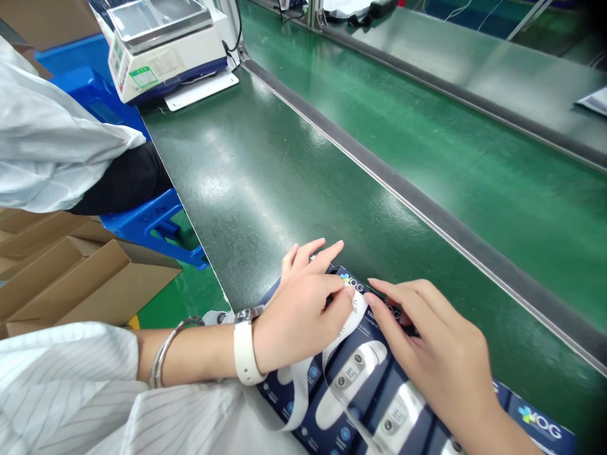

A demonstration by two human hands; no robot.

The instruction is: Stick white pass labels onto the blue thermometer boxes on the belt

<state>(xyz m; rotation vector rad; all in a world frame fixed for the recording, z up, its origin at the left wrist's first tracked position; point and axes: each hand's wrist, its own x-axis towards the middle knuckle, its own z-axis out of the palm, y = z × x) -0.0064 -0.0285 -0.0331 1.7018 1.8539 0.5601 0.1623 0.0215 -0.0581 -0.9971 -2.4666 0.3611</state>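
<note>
Green matting covers the surface [246, 189] before you, and a brighter green conveyor belt [427, 126] runs alongside it past a grey rail. At the far end stands a weighing scale [161, 44]. To your left a co-worker's white sleeve [47, 139] shows above a blue stool [152, 221], with open cardboard cartons [71, 278] on the floor below.

Your hands are both down on a row of dark blue product boxes [535, 420], printed with a white handheld device, which lies at the near edge of the surface and runs off towards the lower right. Your left hand [303, 303], with a white watch [244, 347] and a bangle [165, 354] at the wrist, lies with its fingers stretched forward over the far box, the thumb pressing the end of a white strip [303, 385] onto it. The strip curves back from there across the boxes towards your body. Your right hand [436, 360] rests flat and spread on the neighbouring boxes, its forefinger pointing at the strip's end, just beside your left thumb. Neither hand clasps anything.
</note>
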